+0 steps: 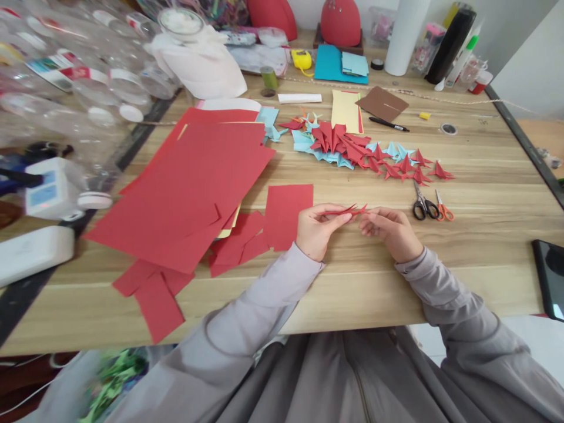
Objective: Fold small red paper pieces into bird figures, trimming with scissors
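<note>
Between my two hands is a small folded red paper crane (348,210), low over the wooden table. My left hand (321,228) pinches its body between thumb and fingers. The thumb and forefinger of my right hand (390,230) close on its pointed right end. Just left of my left hand lies a square of red paper (288,205). Beyond my hands spreads a row of finished red paper cranes (352,147) mixed with light blue paper cranes (396,151). Black-handled scissors (423,207) and small orange-handled scissors (444,210) lie past my right hand.
Large red sheets (198,182) are stacked at the left, with red offcuts (158,302) below. Plastic bottles (92,88) crowd the far left. A black pen (388,123), a yellow tape measure (301,59) and a tall black bottle (450,44) are farther back. A phone (550,276) lies at the right edge.
</note>
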Tool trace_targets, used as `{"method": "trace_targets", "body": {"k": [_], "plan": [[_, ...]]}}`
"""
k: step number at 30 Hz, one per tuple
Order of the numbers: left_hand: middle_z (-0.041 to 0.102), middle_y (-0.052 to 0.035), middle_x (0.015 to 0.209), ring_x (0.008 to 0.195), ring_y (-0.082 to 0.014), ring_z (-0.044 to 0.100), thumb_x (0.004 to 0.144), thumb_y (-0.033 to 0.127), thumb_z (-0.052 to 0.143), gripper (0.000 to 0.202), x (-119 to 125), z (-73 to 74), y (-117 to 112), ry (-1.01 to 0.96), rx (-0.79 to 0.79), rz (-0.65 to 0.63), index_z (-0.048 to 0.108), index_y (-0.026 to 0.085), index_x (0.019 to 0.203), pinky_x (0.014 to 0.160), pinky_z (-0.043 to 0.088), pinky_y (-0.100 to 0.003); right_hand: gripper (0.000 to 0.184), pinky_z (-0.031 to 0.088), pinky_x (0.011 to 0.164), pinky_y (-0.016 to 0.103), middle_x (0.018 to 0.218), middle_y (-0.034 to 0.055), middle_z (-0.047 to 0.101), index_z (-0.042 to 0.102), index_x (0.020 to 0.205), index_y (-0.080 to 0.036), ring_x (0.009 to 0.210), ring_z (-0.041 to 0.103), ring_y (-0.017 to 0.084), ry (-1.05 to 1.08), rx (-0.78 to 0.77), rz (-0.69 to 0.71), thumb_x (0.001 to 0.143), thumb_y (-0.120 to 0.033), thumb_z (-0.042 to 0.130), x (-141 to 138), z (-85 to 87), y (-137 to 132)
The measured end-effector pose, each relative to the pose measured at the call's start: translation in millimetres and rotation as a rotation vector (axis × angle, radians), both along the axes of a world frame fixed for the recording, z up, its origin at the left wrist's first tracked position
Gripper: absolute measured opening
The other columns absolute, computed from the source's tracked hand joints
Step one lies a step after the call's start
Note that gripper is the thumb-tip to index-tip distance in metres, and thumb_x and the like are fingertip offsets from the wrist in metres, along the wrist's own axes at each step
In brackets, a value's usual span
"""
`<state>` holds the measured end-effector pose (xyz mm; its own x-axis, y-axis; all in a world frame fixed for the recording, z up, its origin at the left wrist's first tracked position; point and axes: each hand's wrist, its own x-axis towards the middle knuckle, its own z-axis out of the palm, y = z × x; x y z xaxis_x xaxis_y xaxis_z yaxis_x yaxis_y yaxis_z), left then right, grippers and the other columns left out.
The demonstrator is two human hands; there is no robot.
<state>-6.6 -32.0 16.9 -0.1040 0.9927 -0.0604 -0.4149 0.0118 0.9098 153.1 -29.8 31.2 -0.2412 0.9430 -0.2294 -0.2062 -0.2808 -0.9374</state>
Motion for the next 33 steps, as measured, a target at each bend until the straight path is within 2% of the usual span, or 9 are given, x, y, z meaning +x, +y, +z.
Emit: {"method": "trace_targets", "body": {"k": [5,8,13,17,24,29,33], "plan": [[0.074,-0.0042,0.075,0.069,-0.0187,0.071,0.052,0.023,0.086,0.022,-1.2,-3.9,0.6,0.002,0.037,-0.008,0.072,0.018,0.068,0.07,0.059,-0.033,0.021,0.046,0.055,0.025,0.062,0.0028,0.069,0.07,0.067,-0.015,0.053,0.06,0.011,0.074,-0.039,0.012,0.063,-0.035,0.076,1.0,0.7,0.5],[0.074,-0.0046,0.075,0.071,-0.0198,0.071,0.052,0.024,0.086,0.022,-1.7,-4.7,0.9,0.015,0.031,-0.012,0.072,0.018,0.069,0.072,0.059,-0.035,0.025,0.047,0.055,0.026,0.062,0.0039,0.069,0.069,0.068,-0.015,0.054,0.061,0.013,0.092,-0.07,0.01,0.065,-0.039,0.074,1.7,0.4,1.1],[0.074,-0.0047,0.076,0.076,-0.0197,0.071,0.051,0.025,0.086,0.024,-1.2,-5.0,0.3,0.089,0.035,0.008,0.072,0.017,0.069,0.076,0.058,-0.036,0.03,0.046,0.056,0.025,0.064,0.0022,0.068,0.068,0.07,-0.016,0.055,0.059,0.011,-0.001,0.032,0.033,0.068,-0.045,0.074,0.4,-2.9,0.0],[0.074,-0.0043,0.075,0.073,-0.0198,0.071,0.048,0.026,0.087,0.027,-0.2,-1.7,-0.1,-0.015,-0.019,0.005,0.071,0.017,0.067,0.074,0.059,-0.037,0.029,0.045,0.057,0.025,0.067,0.0016,0.069,0.069,0.074,-0.017,0.055,0.059,0.01,-0.024,0.086,0.05,0.066,-0.043,0.077,0.1,-3.8,-0.4],[0.073,-0.0042,0.074,0.069,-0.0188,0.07,0.049,0.027,0.087,0.026,-0.3,-2.7,0.0,0.034,-0.004,-0.013,0.072,0.017,0.068,0.072,0.058,-0.036,0.026,0.045,0.056,0.026,0.066,0.0029,0.07,0.069,0.073,-0.016,0.056,0.061,0.012,0.026,-0.017,0.004,0.067,-0.041,0.075,1.0,-0.1,0.4],[0.074,-0.005,0.077,0.072,-0.0178,0.07,0.052,0.023,0.085,0.022,-0.2,-3.9,-1.3,0.073,0.033,-0.021,0.073,0.017,0.07,0.074,0.057,-0.033,0.027,0.044,0.057,0.024,0.064,0.0007,0.068,0.067,0.068,-0.017,0.055,0.058,0.01,0.001,0.057,0.004,0.066,-0.042,0.077,-0.1,-4.2,-0.6],[0.074,-0.0053,0.076,0.074,-0.0188,0.07,0.052,0.024,0.086,0.024,-0.9,-4.6,-0.6,0.086,0.016,-0.002,0.073,0.016,0.07,0.076,0.058,-0.035,0.027,0.044,0.056,0.025,0.066,0.0014,0.068,0.068,0.071,-0.017,0.056,0.058,0.01,0.051,0.0,0.014,0.062,-0.04,0.079,-0.2,-4.6,-0.2]]}}
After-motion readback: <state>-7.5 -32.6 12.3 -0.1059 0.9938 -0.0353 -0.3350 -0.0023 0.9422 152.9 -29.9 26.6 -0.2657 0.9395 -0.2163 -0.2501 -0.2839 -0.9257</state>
